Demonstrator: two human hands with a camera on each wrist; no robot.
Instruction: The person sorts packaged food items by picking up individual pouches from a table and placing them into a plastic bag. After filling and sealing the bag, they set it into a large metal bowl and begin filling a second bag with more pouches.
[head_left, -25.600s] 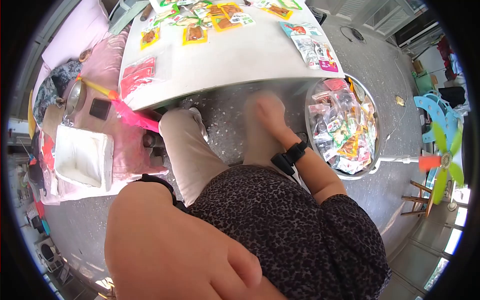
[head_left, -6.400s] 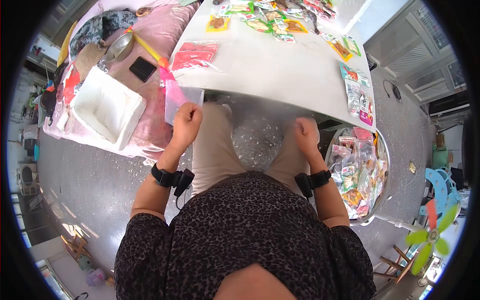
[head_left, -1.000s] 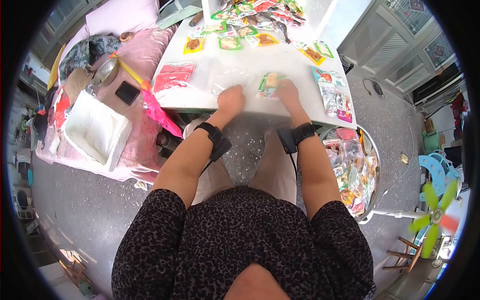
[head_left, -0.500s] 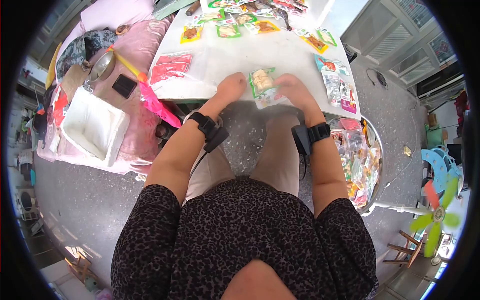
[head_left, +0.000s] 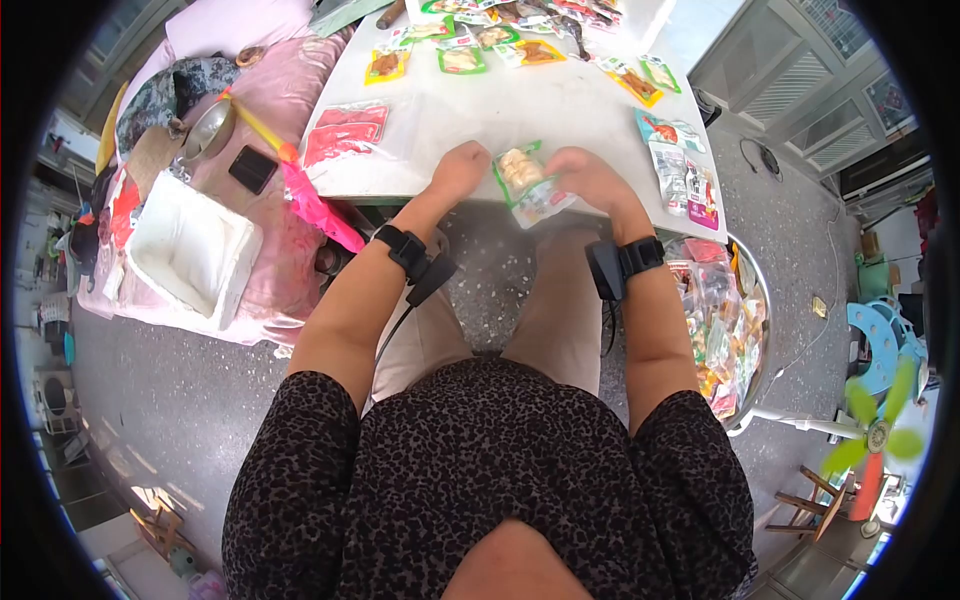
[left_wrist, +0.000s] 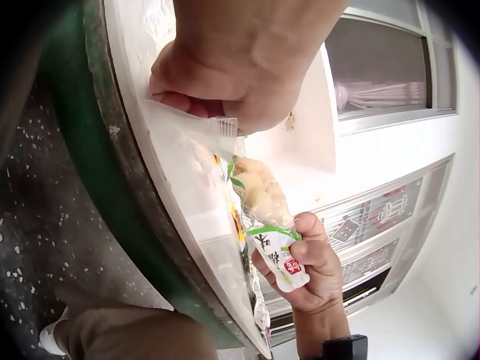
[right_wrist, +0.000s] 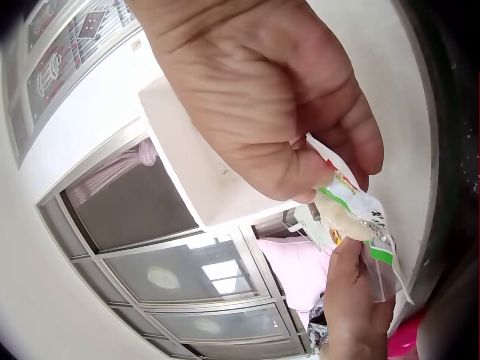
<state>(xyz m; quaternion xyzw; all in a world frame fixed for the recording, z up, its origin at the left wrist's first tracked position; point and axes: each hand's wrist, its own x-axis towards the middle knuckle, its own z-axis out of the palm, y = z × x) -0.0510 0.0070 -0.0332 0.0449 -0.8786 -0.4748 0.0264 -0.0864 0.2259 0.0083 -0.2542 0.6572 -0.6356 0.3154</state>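
Observation:
My right hand (head_left: 588, 178) pinches a food packet (head_left: 520, 172) with a green border and pale chunks showing through its window. In the left wrist view the packet (left_wrist: 262, 202) hangs from that hand's thumb and fingers by its white printed end. My left hand (head_left: 462, 168) has curled fingers. Close up in the left wrist view, the left hand (left_wrist: 232, 75) grips the edge of a clear plastic bag (left_wrist: 184, 124). The packet's far end overlaps the bag there. Both hands are at the front edge of the white table (head_left: 430, 120).
Red packages (head_left: 345, 133) lie at the table's left and several food packets (head_left: 460, 62) at the back. Foil pouches (head_left: 685, 180) line the right edge. A metal basin (head_left: 765, 330) full of packets stands below right. On the pink bed sits a white foam box (head_left: 190, 250).
From over the lap, both hands have come up to the table. In the last second the packet has shifted left towards the left hand and tilted, its white end dipping over the front edge.

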